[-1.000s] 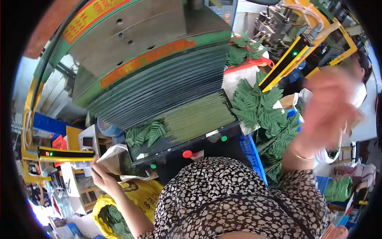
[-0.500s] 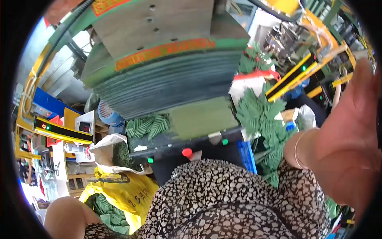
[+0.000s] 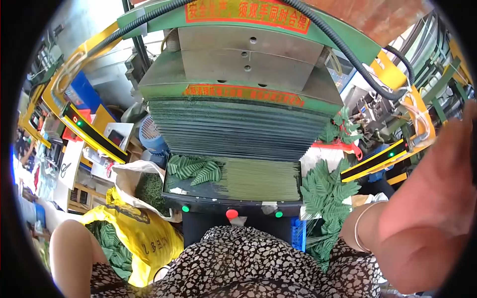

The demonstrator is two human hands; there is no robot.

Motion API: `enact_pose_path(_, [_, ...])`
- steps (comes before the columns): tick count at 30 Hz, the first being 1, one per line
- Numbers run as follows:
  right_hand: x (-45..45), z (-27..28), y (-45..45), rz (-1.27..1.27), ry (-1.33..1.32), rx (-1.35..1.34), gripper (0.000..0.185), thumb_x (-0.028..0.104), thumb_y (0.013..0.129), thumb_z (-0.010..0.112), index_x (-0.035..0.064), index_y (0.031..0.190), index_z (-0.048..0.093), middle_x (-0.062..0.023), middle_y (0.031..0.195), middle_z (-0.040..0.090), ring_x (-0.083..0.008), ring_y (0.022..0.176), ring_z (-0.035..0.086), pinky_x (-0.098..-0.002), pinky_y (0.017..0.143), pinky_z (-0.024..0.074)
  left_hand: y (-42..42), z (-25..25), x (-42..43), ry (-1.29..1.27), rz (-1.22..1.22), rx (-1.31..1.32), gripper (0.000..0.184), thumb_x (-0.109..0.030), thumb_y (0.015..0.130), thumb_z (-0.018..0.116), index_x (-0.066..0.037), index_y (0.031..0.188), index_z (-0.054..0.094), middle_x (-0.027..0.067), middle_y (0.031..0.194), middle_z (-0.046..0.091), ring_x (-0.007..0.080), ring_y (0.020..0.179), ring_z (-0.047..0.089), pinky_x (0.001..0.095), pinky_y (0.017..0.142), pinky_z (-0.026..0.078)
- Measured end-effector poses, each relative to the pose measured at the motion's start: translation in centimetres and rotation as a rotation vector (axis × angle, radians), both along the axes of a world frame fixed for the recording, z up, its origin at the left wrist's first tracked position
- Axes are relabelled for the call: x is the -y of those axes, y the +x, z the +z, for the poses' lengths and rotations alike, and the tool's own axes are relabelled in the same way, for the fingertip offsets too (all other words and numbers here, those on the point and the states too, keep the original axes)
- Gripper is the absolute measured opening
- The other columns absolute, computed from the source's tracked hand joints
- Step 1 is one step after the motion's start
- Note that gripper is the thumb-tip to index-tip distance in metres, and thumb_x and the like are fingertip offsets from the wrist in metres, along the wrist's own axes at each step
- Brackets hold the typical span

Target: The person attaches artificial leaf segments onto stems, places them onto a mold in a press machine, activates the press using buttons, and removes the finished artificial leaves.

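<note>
My right hand [image 3: 427, 208] is raised close to the camera at the right edge, with a thin bangle [image 3: 358, 228] around its wrist. Its fingers stretch upward, partly cut off by the frame, and no object shows in it. My left hand is out of view. Green fern-shaped leaves [image 3: 191, 169] lie on the left of the press bed [image 3: 198, 191]. Beside them is a flat layer of thin green stems [image 3: 261, 179]. Above the bed hangs the ridged dark upper block [image 3: 238, 129] of the press. More fern leaves [image 3: 328, 193] hang at the bed's right side.
Red [image 3: 232, 214] and green buttons [image 3: 186, 208] line the bed's front edge. Yellow-black sensor bars [image 3: 94, 133] flank the press. A yellow bag [image 3: 154, 238] of leaves and a white sack [image 3: 131, 181] stand at left. A blue crate [image 3: 298, 233] sits below right.
The view has turned and levelled, so the press appears straighter and more of its top shows. My right hand sits lower in the frame. The leaves and stems stay on the bed.
</note>
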State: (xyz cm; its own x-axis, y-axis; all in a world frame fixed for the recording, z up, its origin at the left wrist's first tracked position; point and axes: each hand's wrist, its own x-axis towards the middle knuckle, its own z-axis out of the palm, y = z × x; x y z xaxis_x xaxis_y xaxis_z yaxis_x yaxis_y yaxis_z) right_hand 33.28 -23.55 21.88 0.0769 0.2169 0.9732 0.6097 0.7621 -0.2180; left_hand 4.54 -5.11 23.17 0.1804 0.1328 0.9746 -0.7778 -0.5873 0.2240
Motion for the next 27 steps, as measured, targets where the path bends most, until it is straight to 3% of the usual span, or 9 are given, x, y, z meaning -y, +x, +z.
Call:
enact_pose_path(8, [-2.0, 0.1, -0.8, 0.024, -0.048, -0.019, 0.030, 0.015, 0.088, 0.064, -0.0005, 0.113, 0.058, -0.0136, 0.094, 0.065, -0.0215, 0.081, 0.061, -0.0320, 0.077, 0.0495, -3.3, 1.8, 0.4, -0.037, 0.043, 0.019, 0.036, -0.031, 0.103, 0.041, -0.004, 0.122, 0.056, 0.0020, 0.084, 0.054, 0.0134, 0.074, 0.050, 0.0301, 0.070, 0.039])
enact_pose_path(12, [-2.2, 0.2, -1.1, -0.002, -0.060, -0.002, 0.033, 0.014, 0.087, 0.066, -0.0009, 0.115, 0.057, -0.0141, 0.095, 0.065, -0.0220, 0.082, 0.061, -0.0328, 0.078, 0.0496, -4.8, 0.3, -0.5, -0.253, 0.086, 0.026, 0.037, -0.032, 0.103, 0.042, -0.005, 0.125, 0.056, 0.0010, 0.082, 0.054, 0.0126, 0.072, 0.049, 0.0287, 0.067, 0.039])
enact_pose_path(14, [-2.0, -0.2, -1.4, -0.073, -0.061, 0.011, 0.034, 0.013, 0.086, 0.066, -0.0011, 0.116, 0.057, -0.0143, 0.095, 0.065, -0.0223, 0.082, 0.061, -0.0331, 0.078, 0.0497, -4.0, -2.7, -1.8, -0.492, 0.117, -0.106, 0.037, -0.032, 0.103, 0.043, -0.005, 0.126, 0.056, 0.0006, 0.081, 0.054, 0.0122, 0.070, 0.049, 0.0280, 0.065, 0.039])
enact_pose_path(16, [-2.0, -2.0, -1.6, -0.251, -0.101, 0.009, 0.036, 0.013, 0.085, 0.067, -0.0014, 0.117, 0.057, -0.0145, 0.095, 0.065, -0.0226, 0.083, 0.061, -0.0335, 0.079, 0.0498, -0.7, -7.0, -3.7, -0.743, 0.179, -0.471, 0.042, -0.037, 0.101, 0.049, -0.001, 0.122, 0.059, 0.0004, 0.085, 0.057, 0.0114, 0.076, 0.050, 0.0264, 0.071, 0.040])
enact_pose_path(18, [-2.7, -5.4, -2.6, -0.309, -0.462, -0.232, 0.025, 0.003, 0.085, 0.066, -0.0031, 0.109, 0.061, -0.0133, 0.092, 0.066, -0.0193, 0.084, 0.062, -0.0287, 0.077, 0.0494, 2.6, -13.1, -4.8, -0.949, 0.091, -0.832, 0.048, -0.041, 0.099, 0.054, 0.002, 0.118, 0.061, 0.0002, 0.089, 0.060, 0.0106, 0.082, 0.052, 0.0249, 0.076, 0.041])
enact_pose_path(19, [-4.0, -8.1, -2.9, -0.268, -0.610, -0.417, 0.015, -0.004, 0.084, 0.067, -0.0024, 0.099, 0.066, -0.0099, 0.089, 0.067, -0.0152, 0.082, 0.064, -0.0268, 0.074, 0.0499, 3.5, -17.2, -5.3, -0.965, -0.021, -0.918, 0.036, -0.027, 0.106, 0.043, 0.001, 0.108, 0.064, 0.0053, 0.096, 0.066, 0.0119, 0.082, 0.052, 0.0276, 0.080, 0.044])
enact_pose_path(22, [-7.3, -17.6, -2.5, -0.166, -1.041, -0.346, 0.011, 0.001, 0.088, 0.070, 0.0027, 0.098, 0.071, -0.0021, 0.093, 0.069, -0.0098, 0.081, 0.064, -0.0239, 0.074, 0.0512, 6.4, -24.1, -4.4, -1.130, -0.222, -0.988, 0.035, -0.022, 0.106, 0.041, 0.003, 0.113, 0.064, 0.0129, 0.097, 0.072, 0.0171, 0.080, 0.064, 0.0280, 0.076, 0.051])
enact_pose_path(25, [-10.2, -22.2, -3.7, -0.049, -1.133, -0.478, 0.016, 0.002, 0.087, 0.072, 0.0051, 0.103, 0.071, 0.0013, 0.091, 0.067, -0.0068, 0.075, 0.061, -0.0232, 0.070, 0.0504, 8.4, -25.3, -3.6, -1.075, -0.269, -1.103, 0.030, -0.020, 0.105, 0.046, 0.002, 0.114, 0.064, 0.0130, 0.100, 0.073, 0.0172, 0.089, 0.068, 0.0291, 0.082, 0.052])
enact_pose_path(27, [-11.8, -23.8, -4.0, -0.046, -1.145, -0.496, 0.017, 0.007, 0.085, 0.075, 0.0083, 0.101, 0.071, -0.0002, 0.095, 0.065, -0.0061, 0.083, 0.061, -0.0207, 0.066, 0.0480, 9.2, -26.1, -3.7, -0.923, -0.272, -1.200, 0.032, -0.026, 0.106, 0.047, -0.001, 0.117, 0.065, 0.0102, 0.104, 0.072, 0.0143, 0.092, 0.067, 0.0304, 0.085, 0.051])
